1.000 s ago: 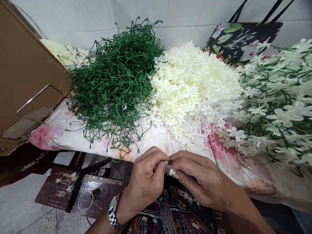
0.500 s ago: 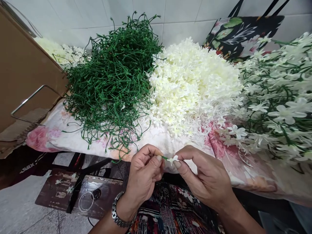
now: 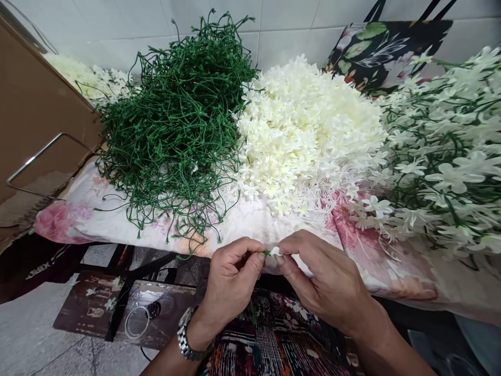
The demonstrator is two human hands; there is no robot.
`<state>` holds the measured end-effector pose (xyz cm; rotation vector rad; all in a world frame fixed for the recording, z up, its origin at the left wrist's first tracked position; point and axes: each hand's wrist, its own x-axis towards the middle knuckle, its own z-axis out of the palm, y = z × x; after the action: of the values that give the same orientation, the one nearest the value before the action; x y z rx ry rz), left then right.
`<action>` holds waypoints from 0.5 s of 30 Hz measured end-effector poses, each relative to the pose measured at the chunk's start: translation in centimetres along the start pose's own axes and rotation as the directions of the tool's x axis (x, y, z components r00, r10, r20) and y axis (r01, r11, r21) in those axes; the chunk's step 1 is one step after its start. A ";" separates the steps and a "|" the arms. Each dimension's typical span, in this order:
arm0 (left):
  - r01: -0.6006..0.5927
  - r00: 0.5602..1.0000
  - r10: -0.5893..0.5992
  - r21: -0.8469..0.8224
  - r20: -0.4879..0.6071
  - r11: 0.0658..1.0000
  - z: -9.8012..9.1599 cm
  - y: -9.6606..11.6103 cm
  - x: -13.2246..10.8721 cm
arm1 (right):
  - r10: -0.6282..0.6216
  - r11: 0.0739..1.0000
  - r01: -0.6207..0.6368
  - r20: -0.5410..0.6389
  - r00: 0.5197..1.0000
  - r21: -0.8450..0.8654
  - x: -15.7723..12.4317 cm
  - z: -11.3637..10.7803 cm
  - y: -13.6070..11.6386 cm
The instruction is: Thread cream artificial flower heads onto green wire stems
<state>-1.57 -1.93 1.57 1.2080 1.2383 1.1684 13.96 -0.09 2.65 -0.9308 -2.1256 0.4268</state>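
Note:
My left hand is closed in a pinch on a green plastic stem, of which only the short tip shows past the thumb. Against that tip sits a small white artificial flower, pinched between thumb and forefinger of my right hand. Both hands meet just over the cloth's front edge. Behind my left hand rises a tangled heap of green stems. A mound of loose white flower heads lies beyond my right hand.
Flowers on stems are piled at the right. A floral cloth covers the work surface. At left stand a cardboard box and a bent metal rod. Below, a brown board carries a clear ring. A floral bag leans on the tiled wall.
My fingertips have drawn closer together, and the white flower's petals are now more gathered between my right fingers. Less of the green stem shows. The camera view has shifted slightly.

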 end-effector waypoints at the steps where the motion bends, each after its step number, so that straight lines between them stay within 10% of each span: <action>1: -0.033 0.999 0.033 0.034 0.010 0.999 0.0 0.0 0.1 | -0.005 1.000 0.005 0.012 1.000 0.004 0.0 0.0 0.1; 15: -0.244 0.970 0.243 0.220 0.034 0.945 0.1 -1.1 1.1 | 0.033 0.999 -0.033 0.026 0.999 -0.004 -0.1 1.2 1.6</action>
<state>-1.48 -0.90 0.42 1.5670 1.2661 1.2247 13.85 0.91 0.96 -0.9679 -2.1381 0.4546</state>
